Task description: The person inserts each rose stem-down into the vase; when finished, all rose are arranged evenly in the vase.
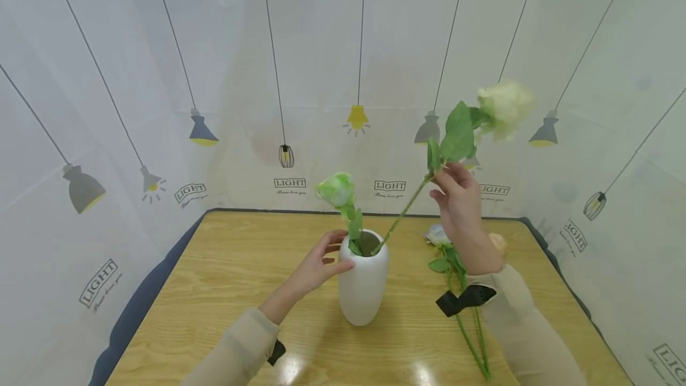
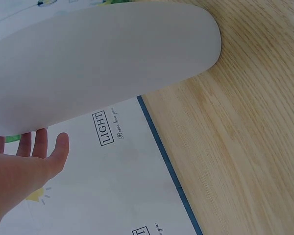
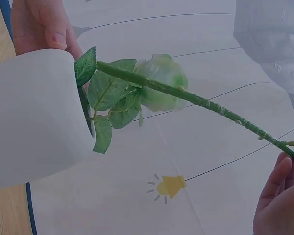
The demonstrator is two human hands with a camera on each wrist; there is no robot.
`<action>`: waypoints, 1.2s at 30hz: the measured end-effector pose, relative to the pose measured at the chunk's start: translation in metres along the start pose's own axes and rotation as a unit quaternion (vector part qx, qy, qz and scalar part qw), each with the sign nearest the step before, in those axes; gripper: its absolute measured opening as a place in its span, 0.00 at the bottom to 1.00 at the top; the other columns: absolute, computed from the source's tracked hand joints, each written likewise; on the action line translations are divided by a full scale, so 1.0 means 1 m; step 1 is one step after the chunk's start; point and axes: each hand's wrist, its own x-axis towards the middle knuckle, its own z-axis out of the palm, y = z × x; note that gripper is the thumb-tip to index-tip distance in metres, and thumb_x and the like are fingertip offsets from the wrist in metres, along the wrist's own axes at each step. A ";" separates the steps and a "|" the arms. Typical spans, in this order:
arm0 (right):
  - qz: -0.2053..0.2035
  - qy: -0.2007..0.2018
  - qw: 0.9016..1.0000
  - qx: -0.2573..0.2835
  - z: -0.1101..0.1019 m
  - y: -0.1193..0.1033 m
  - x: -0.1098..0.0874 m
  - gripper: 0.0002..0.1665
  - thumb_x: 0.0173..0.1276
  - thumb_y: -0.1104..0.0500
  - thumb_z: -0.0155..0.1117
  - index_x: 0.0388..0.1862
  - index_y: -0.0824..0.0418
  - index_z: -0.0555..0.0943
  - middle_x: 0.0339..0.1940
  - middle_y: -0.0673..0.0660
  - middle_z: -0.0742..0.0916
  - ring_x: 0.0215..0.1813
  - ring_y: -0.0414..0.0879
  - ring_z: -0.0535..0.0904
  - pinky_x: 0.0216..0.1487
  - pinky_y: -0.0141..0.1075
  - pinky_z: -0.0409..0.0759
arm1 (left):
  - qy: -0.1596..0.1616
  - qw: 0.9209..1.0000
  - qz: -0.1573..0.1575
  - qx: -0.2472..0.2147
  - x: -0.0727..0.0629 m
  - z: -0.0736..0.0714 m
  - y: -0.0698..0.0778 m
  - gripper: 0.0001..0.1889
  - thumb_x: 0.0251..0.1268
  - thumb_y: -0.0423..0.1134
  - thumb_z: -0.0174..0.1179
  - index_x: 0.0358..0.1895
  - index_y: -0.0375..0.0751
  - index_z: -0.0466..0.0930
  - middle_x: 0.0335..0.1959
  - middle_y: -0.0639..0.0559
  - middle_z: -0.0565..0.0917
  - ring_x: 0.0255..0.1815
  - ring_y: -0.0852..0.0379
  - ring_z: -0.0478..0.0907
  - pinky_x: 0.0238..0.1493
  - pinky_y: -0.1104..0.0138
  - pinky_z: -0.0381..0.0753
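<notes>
A white vase [image 1: 363, 288] stands upright on the table. My left hand [image 1: 320, 262] holds it at the rim, thumb on the near side and fingers round the left; in the left wrist view several fingertips meet its edge. A pale green rose [image 1: 336, 189] stands in the vase, leaning left, its leaves [image 3: 115, 90] at the opening. My right hand [image 1: 462, 201] pinches a white rose [image 1: 504, 109] by its stem [image 3: 206, 103], just below the leaves. The stem slants down left, its cut end close over the vase mouth in the right wrist view.
More artificial roses lie on the wooden table [image 1: 214, 314] at right, one with a pale bluish bloom [image 1: 438, 234] and one peach bloom [image 1: 497, 243], partly behind my right forearm. A printed white curtain [image 1: 321, 46] rises behind the table and along both sides.
</notes>
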 end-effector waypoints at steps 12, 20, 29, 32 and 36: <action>-0.027 0.035 0.997 -0.068 -0.002 0.013 0.002 0.06 0.59 0.69 0.59 0.31 0.59 0.76 0.28 0.52 0.78 0.32 0.43 0.76 0.22 0.27 0.72 | 0.004 1.000 0.005 -0.001 0.000 0.001 -0.001 0.31 0.56 0.37 0.61 0.62 0.38 0.58 0.59 0.41 0.64 0.58 0.42 0.60 0.54 0.46 0.59; -0.008 0.017 0.983 -0.184 -0.008 0.035 -0.002 0.05 0.62 0.66 0.57 0.30 0.56 0.74 0.28 0.50 0.77 0.33 0.41 0.74 0.25 0.28 0.72 | 0.005 1.000 0.004 0.000 -0.001 0.000 0.000 0.31 0.55 0.37 0.61 0.62 0.39 0.59 0.59 0.42 0.64 0.58 0.42 0.60 0.54 0.47 0.59; -0.012 -0.028 0.952 -0.305 -0.006 0.057 -0.008 0.05 0.62 0.66 0.56 0.37 0.60 0.74 0.28 0.50 0.77 0.29 0.40 0.71 0.23 0.28 0.68 | 0.002 1.000 0.004 0.003 -0.001 0.000 0.000 0.31 0.56 0.38 0.61 0.62 0.40 0.59 0.59 0.43 0.64 0.58 0.43 0.60 0.54 0.47 0.59; 0.001 -0.030 0.945 -0.325 -0.005 0.064 -0.010 0.08 0.61 0.67 0.56 0.40 0.64 0.74 0.28 0.51 0.77 0.28 0.40 0.70 0.23 0.28 0.68 | 0.001 1.000 0.003 0.004 -0.001 0.000 0.000 0.31 0.56 0.38 0.61 0.62 0.40 0.58 0.59 0.42 0.64 0.58 0.43 0.60 0.54 0.47 0.59; 0.015 -0.035 0.935 -0.354 -0.008 0.073 -0.013 0.09 0.60 0.67 0.57 0.40 0.67 0.75 0.30 0.53 0.78 0.28 0.40 0.70 0.23 0.27 0.67 | -0.001 1.000 0.000 0.006 -0.001 0.000 0.000 0.31 0.56 0.39 0.60 0.62 0.40 0.58 0.59 0.42 0.64 0.59 0.44 0.60 0.55 0.47 0.59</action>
